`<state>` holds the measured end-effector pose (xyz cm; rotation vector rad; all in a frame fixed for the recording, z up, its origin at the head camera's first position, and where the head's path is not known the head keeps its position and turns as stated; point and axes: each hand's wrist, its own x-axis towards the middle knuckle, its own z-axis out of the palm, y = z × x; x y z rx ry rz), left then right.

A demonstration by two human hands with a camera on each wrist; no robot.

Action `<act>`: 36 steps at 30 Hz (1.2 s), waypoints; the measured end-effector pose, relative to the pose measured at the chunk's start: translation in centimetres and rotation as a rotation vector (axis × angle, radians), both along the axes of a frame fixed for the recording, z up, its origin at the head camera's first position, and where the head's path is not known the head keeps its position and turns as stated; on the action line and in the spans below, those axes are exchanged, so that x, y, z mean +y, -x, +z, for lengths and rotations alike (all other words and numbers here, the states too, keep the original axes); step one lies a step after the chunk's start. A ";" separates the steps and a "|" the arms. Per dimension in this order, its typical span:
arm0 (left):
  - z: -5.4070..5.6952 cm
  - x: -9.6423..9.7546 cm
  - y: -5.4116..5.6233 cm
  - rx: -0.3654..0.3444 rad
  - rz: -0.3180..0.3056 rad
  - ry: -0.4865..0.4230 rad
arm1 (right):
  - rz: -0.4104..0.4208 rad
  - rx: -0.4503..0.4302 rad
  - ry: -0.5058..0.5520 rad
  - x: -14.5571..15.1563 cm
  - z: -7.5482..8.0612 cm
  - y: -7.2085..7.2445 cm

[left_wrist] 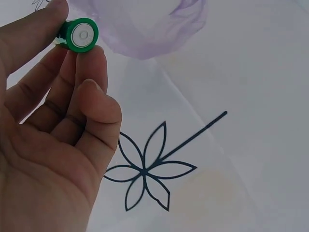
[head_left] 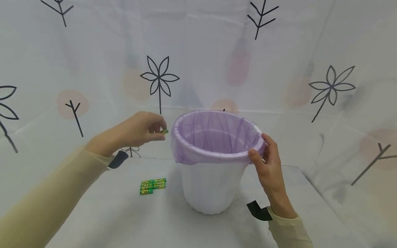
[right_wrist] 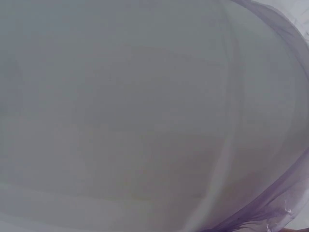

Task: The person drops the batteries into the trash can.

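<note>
My left hand (head_left: pixel 141 129) pinches a small green battery (left_wrist: pixel 83 35) between thumb and fingers, its flat silver end showing in the left wrist view. The hand is in the air, just left of the bin's rim. A white trash bin (head_left: pixel 214 187) stands upright on the table, lined with a translucent purple bag (head_left: pixel 189 155) folded over the rim. On the bin's right side, my right hand (head_left: pixel 270 168) grips the rim through the bag, thumb on the near side. The bin's wall (right_wrist: pixel 120 96) fills most of the right wrist view. Its bottom inside is hidden.
Several green and gold batteries (head_left: pixel 152 185) lie side by side on the white-covered table (head_left: pixel 130 224), left of the bin. Behind hangs a white cloth (head_left: pixel 198 41) printed with flowers and twigs. The table's right edge runs beyond my right hand.
</note>
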<state>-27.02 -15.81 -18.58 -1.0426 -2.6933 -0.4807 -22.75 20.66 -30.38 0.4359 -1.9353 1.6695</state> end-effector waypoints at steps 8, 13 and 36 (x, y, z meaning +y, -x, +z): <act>2.1 4.6 1.2 -0.010 -0.089 0.007 | -0.013 -0.008 -0.009 0.1 0.1 0.1; 2.3 7.3 2.4 -0.030 -0.105 0.030 | -0.007 -0.013 -0.003 0.1 0.0 0.0; -0.8 13.1 5.3 -0.053 -0.120 0.116 | -0.010 -0.010 -0.012 0.2 0.0 0.0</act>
